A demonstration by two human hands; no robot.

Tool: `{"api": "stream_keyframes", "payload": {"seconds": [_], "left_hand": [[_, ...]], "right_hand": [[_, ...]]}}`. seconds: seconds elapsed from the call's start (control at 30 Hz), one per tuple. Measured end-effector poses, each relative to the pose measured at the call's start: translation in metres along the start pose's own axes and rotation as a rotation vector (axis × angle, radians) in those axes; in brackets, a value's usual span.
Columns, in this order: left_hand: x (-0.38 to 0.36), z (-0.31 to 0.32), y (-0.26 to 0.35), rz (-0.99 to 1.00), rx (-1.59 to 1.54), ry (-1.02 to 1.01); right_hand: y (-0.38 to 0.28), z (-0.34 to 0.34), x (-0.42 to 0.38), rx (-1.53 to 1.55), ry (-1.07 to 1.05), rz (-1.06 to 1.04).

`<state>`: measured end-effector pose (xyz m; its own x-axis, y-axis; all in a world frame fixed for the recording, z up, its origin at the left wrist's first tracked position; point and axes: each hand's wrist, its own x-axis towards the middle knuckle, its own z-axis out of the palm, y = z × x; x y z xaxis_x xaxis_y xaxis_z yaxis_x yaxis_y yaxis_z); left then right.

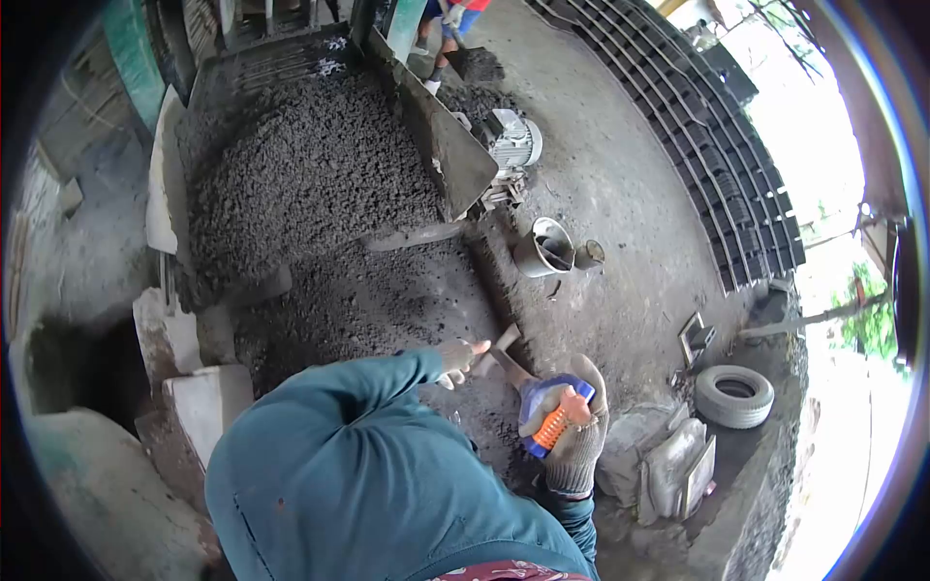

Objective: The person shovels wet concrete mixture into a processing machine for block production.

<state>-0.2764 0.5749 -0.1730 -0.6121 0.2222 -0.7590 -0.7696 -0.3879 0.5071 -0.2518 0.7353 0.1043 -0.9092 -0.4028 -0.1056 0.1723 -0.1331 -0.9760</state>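
My right hand (588, 426), in a grey knit glove, is closed around a tool with an orange ribbed and blue grip (550, 429). A flat, mud-stained blade (511, 368) shows just beyond that hand, pointing up and left. My left hand (459, 361), gloved with bare fingertips showing, reaches out close to the blade's far end with its fingers apart. Beneath both hands lies a dark, grit-covered floor (426, 286). Ahead stands a large trough (450, 160) heaped with dark, crumbly mix (310, 169).
An electric motor (513, 140) sits beside the trough. Right of it are a bucket (542, 249) and a small can (589, 255). A tyre (734, 396) and sacks (668, 465) lie at right, below stacked dark racks (697, 145). A person (452, 24) holds a shovel (473, 63) at the top.
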Motion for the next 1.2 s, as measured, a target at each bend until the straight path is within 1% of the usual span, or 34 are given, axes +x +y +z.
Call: {"api": "stream_keyframes", "payload": {"seconds": [0.07, 0.1, 0.13, 0.17, 0.2, 0.23, 0.27, 0.3, 0.37, 0.4, 0.5, 0.53, 0.57, 0.67, 0.73, 0.77, 0.8, 0.87, 0.9, 0.93, 0.97, 1.0, 1.03, 1.1, 1.13, 1.2], "left_hand": [[0.026, 0.031, 0.019, -0.283, -0.238, -0.114], [0.024, 0.047, 0.034, -0.318, -0.402, -0.044], [0.056, 0.054, 0.031, -0.270, -0.562, -0.080], [0.100, 0.056, 0.027, -0.224, -0.727, -0.120], [0.126, 0.053, 0.028, -0.208, -1.001, -0.096], [0.167, 0.037, 0.013, -0.162, -1.250, -0.095], [0.167, 0.028, 0.012, -0.100, -1.347, -0.040], [0.166, 0.019, 0.008, -0.035, -1.446, 0.018], [0.181, -0.004, -0.022, 0.110, -1.491, -0.056], [0.182, -0.004, -0.035, 0.193, -1.553, 0.006], [0.145, 0.017, -0.061, 0.253, -1.556, 0.173], [0.158, 0.016, -0.087, 0.295, -1.549, 0.146], [0.151, 0.031, -0.096, 0.289, -1.576, 0.226], [0.082, 0.115, -0.106, 0.243, -1.605, 0.462], [0.066, 0.165, -0.123, 0.361, -1.552, 0.455], [0.051, 0.186, -0.127, 0.422, -1.521, 0.457], [0.024, 0.217, -0.113, 0.475, -1.466, 0.507], [0.007, 0.237, -0.099, 0.597, -1.338, 0.389], [0.000, 0.244, -0.092, 0.645, -1.269, 0.327], [-0.007, 0.251, -0.077, 0.743, -1.235, 0.327], [-0.012, 0.257, -0.056, 0.839, -1.198, 0.318], [-0.013, 0.260, -0.037, 0.937, -1.158, 0.302], [-0.013, 0.259, -0.023, 0.975, -1.174, 0.271], [-0.014, 0.251, 0.003, 1.054, -1.201, 0.207], [-0.018, 0.248, 0.017, 1.053, -1.190, 0.276], [-0.015, 0.225, 0.031, 0.997, -1.170, 0.346]], "right_hand": [[-0.019, -0.015, 0.009, 0.062, -0.080, 0.003], [-0.027, -0.024, 0.016, 0.084, -0.121, 0.008], [-0.038, -0.035, 0.021, 0.098, -0.158, 0.019], [-0.049, -0.047, 0.026, 0.179, -0.173, 0.009], [-0.057, -0.059, 0.030, 0.261, -0.188, 0.002], [-0.066, -0.072, 0.035, 0.343, -0.203, -0.002], [-0.077, -0.089, 0.040, 0.394, -0.172, 0.052], [-0.083, -0.104, 0.047, 0.406, -0.146, 0.062], [-0.093, -0.134, 0.063, 0.423, -0.111, 0.095], [-0.096, -0.153, 0.074, 0.345, -0.123, 0.133], [-0.089, -0.230, 0.112, 0.110, -0.170, 0.238], [-0.085, -0.261, 0.125, 0.031, -0.182, 0.262], [-0.082, -0.291, 0.139, -0.047, -0.193, 0.280], [-0.063, -0.393, 0.169, -0.333, -0.310, 0.393], [-0.013, -0.498, 0.188, -0.426, -0.261, 0.435], [-0.001, -0.526, 0.183, -0.450, -0.221, 0.456], [0.011, -0.553, 0.174, -0.474, -0.177, 0.486], [0.063, -0.629, 0.163, -0.315, -0.158, 0.706], [0.087, -0.649, 0.150, -0.279, -0.096, 0.769], [0.115, -0.678, 0.135, -0.460, -0.303, 0.576], [0.124, -0.678, 0.119, -0.491, -0.281, 0.611], [0.124, -0.661, 0.100, -0.264, -0.128, 0.730], [0.129, -0.653, 0.082, -0.185, -0.097, 0.613], [0.123, -0.636, 0.059, -0.026, -0.049, 0.651], [0.116, -0.628, 0.053, 0.047, -0.044, 0.687], [0.102, -0.614, 0.049, 0.178, -0.043, 0.763]]}}
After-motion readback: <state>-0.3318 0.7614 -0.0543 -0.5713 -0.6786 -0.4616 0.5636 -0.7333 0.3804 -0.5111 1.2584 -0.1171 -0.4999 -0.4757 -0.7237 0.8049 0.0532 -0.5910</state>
